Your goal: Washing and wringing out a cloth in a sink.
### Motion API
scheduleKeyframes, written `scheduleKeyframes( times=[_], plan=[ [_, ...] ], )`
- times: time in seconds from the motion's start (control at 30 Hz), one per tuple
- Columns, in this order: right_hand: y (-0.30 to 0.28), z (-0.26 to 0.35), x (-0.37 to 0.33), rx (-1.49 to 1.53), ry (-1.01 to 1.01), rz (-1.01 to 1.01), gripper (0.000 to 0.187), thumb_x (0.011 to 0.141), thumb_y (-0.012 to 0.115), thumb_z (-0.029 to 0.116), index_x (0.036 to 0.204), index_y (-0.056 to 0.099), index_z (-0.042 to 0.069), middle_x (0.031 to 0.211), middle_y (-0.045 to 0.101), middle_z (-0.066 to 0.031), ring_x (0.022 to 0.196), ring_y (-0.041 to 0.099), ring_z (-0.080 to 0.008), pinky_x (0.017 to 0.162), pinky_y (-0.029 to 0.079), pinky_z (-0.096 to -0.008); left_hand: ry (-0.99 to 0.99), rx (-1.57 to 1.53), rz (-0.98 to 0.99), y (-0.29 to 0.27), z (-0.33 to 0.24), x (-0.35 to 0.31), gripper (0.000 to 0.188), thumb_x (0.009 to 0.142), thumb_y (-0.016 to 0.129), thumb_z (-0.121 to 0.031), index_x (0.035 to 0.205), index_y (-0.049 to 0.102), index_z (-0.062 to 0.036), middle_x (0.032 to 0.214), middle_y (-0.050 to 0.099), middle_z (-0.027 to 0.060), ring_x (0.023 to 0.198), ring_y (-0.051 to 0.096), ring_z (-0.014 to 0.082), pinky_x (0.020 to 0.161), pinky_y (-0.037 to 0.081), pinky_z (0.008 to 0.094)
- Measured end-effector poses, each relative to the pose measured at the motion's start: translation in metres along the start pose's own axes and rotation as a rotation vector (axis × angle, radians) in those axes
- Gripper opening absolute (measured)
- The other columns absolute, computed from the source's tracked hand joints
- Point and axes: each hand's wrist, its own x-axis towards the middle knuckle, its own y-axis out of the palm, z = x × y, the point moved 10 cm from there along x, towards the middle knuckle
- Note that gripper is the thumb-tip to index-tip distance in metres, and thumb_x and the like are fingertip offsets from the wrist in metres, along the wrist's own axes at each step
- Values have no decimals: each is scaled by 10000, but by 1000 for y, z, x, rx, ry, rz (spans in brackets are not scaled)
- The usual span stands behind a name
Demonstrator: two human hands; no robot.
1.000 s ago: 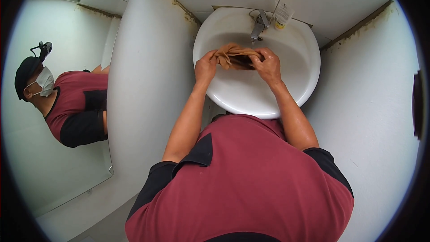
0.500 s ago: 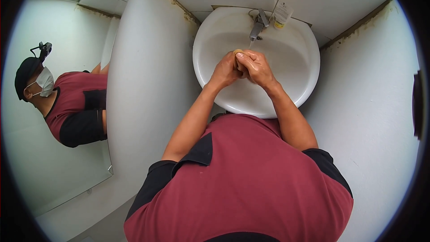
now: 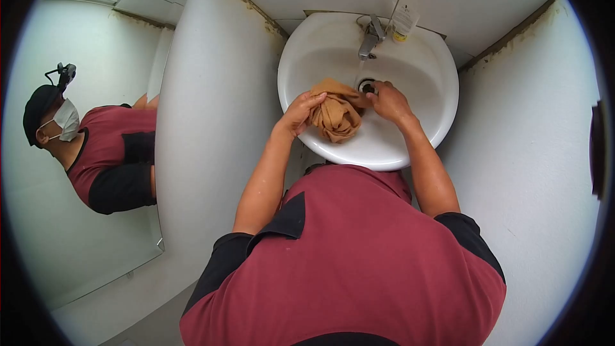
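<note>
A crumpled wet brown cloth hangs bunched over the near left part of the white washbasin. My left hand grips its left side, thumb on top. The cloth's upper right edge stretches to my right hand, whose curled thumb and fingers pinch it beside the dark drain hole. Part of that grip is hidden. A thin stream of water falls from the grey metal tap behind the cloth.
A white tube with a yellow cap stands on the basin's back rim, right of the tap. White walls close in on both sides. A mirror on the left reflects a person in a cap and mask.
The cloth, squeezed small between both hands under the tap before, is now loosened into a larger bunch. My hands have moved apart and lower, the left one leftward and the right one rightward.
</note>
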Motion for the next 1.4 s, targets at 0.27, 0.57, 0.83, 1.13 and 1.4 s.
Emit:
scheduleKeyframes(
  times=[0.27, 0.57, 0.83, 1.13, 1.4],
  plan=[
    [26, 39, -22, 615, -252, 216, 453, 810, 607, 297, 1148, 541, 2, 1039, 593, -141, 852, 568, -245, 769, 450, -317, -16, -263, -110, 16, -14, 1, 377, 907, 544, -293, 1064, 557, 49, 895, 639, 121, 733, 622, 166, 655, 516, 245],
    [1, -28, -3, 873, 87, 61, 232, 789, 543, 158, 939, 612, -6, 865, 630, -88, 751, 549, -187, 691, 440, -255, 51, 665, -474, -54, -70, -6, 339, 850, 599, -300, 860, 628, 38, 744, 598, 71, 603, 524, 124, 551, 430, 218],
    [-2, -68, 7, 1522, 190, -213, 123, 767, 514, 98, 802, 583, 3, 910, 628, -77, 726, 519, -165, 690, 411, -220, 457, 690, -892, -64, -114, -34, 306, 821, 605, -307, 888, 644, -12, 733, 603, 19, 650, 534, 127, 622, 436, 241],
    [-6, 57, 2, 1160, -150, -88, 188, 773, 543, 147, 824, 619, -18, 929, 642, -65, 788, 527, -144, 720, 411, -215, -227, -231, -420, -18, 21, 17, 688, 801, 642, -390, 1320, 354, -41, 1059, 545, 104, 958, 516, 224, 834, 447, 411],
    [-44, 173, -70, 626, -739, -372, 107, 744, 572, 136, 760, 584, 30, 747, 545, -71, 680, 487, -222, 644, 401, -302, -234, -303, -468, -2, 49, 26, 523, 826, 604, -361, 1181, 412, -28, 925, 553, 88, 826, 517, 183, 746, 450, 334]
  ],
)
